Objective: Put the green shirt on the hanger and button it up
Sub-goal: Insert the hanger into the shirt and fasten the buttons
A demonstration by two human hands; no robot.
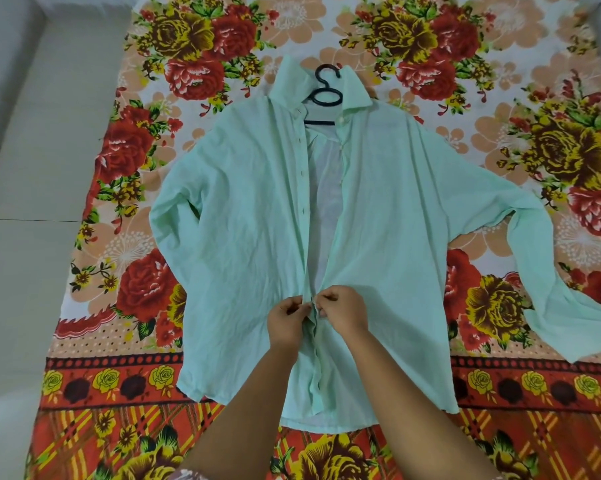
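A pale green shirt [243, 209] lies flat on its back on a flowered sheet, collar away from me. A black hanger [323, 98] sits inside the collar, its hook sticking out above. The front stands open from the collar down to the lower part, showing the inside of the back. My left hand [287, 318] pinches the left placket edge low on the shirt. My right hand [342, 311] pinches the right placket edge right beside it, the two edges pressed together between my fingertips. Below my hands the two edges lie together. The small button itself is hidden by my fingers.
The flowered red, orange and yellow sheet [126, 161] covers a mattress. A pale tiled floor [25, 168] runs along the left side. The shirt's right sleeve [548, 271] bends down toward the sheet's right edge; the left sleeve is folded under near the body.
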